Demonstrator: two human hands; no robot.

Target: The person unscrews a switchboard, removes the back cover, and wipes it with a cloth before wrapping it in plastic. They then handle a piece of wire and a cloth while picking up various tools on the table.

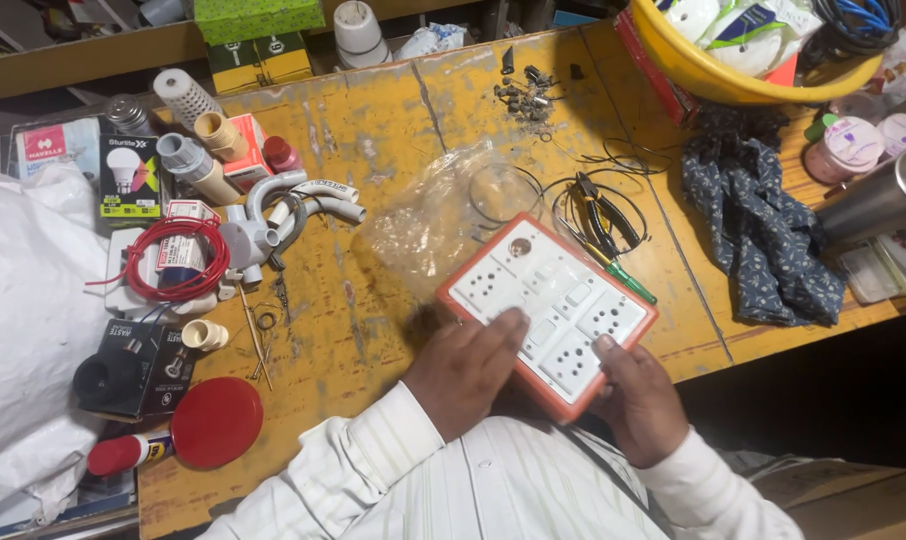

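Worn yellow surface (373, 130) fills most of view, paint scuffed, its left edge hidden under a big white plastic sack (23, 330) that is cut off by the frame. Yellow tub (733, 75) top right, cut off at the top, contents hard to make out. Dark patterned cloth (763, 240) crumpled right of centre, with a steel flask (883, 200) beside it, cut off at right edge. Switch board (548, 310), white face with orange rim, lies flat at the near edge of the surface, long axis diagonal from upper left to lower right, sockets and switches facing up; its near corner is hidden by the hands. Left hand (463, 370) rests flat on the board's near left side, fingers spread onto the face, not gripping. Right hand (638, 400) holds the near right edge, thumb on top, remaining fingers hidden underneath. Clear plastic bag (423, 220) lies just behind the board, partly under it. Red round lid (216, 422) near left. Coil of red wire (173, 258) among white pipe fittings (273, 215) at left. Black pliers (598, 215) and green-handled screwdriver (623, 275) just behind the board on thin black wire loops. Small screws (525, 95) piled farther back, too small to count.
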